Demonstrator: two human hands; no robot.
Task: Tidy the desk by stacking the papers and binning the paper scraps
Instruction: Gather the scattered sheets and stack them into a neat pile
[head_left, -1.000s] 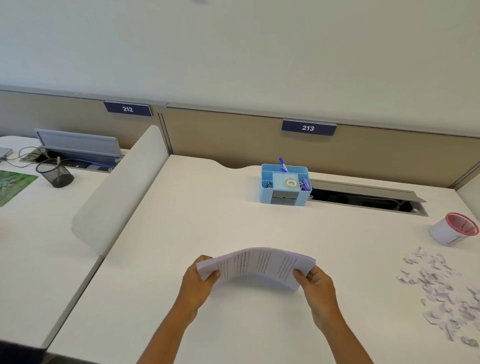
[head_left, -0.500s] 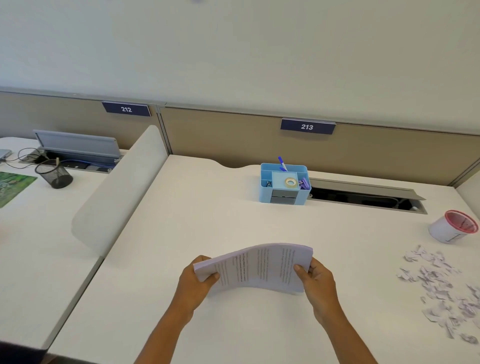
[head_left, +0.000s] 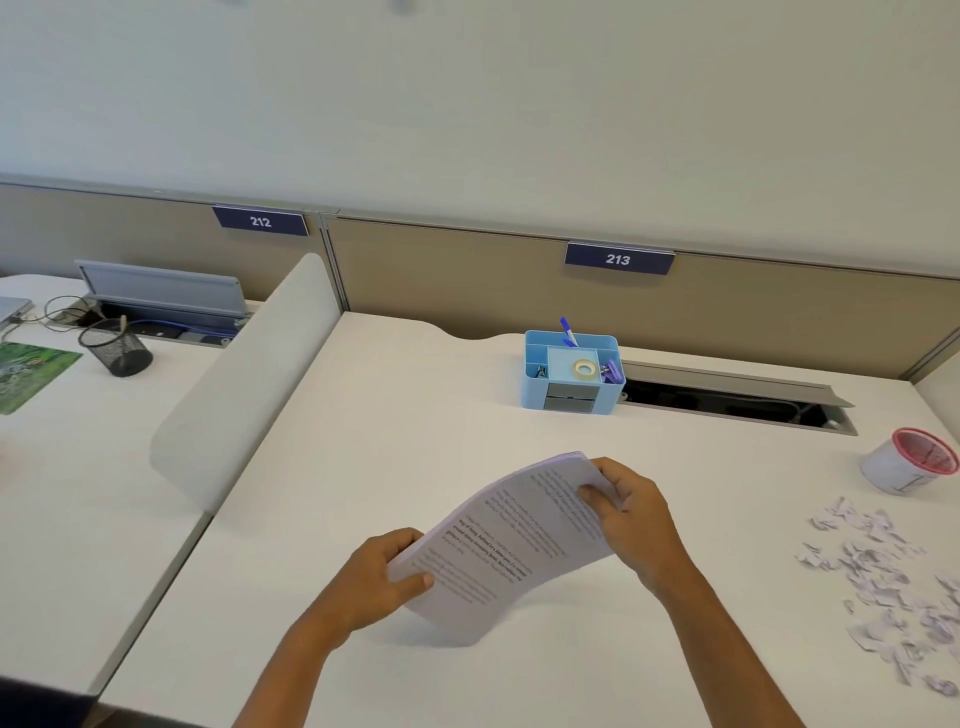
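Head view is showing the left hand (head_left: 371, 582) and right hand (head_left: 631, 514) pinching opposite ends of the light, floppy paper stack (head_left: 511, 545), which is bowing between them.

Two bare forearms and hands (head_left: 498, 551), no sleeves, rings or watch.

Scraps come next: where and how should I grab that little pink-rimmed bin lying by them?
Grip the white side wall of the pink-rimmed bin, coming from above with the right hand. It lies tipped on the desk, mouth facing the camera, so the rounded wall is on top. It sits just behind the paper scraps, likely easiest for that hand.
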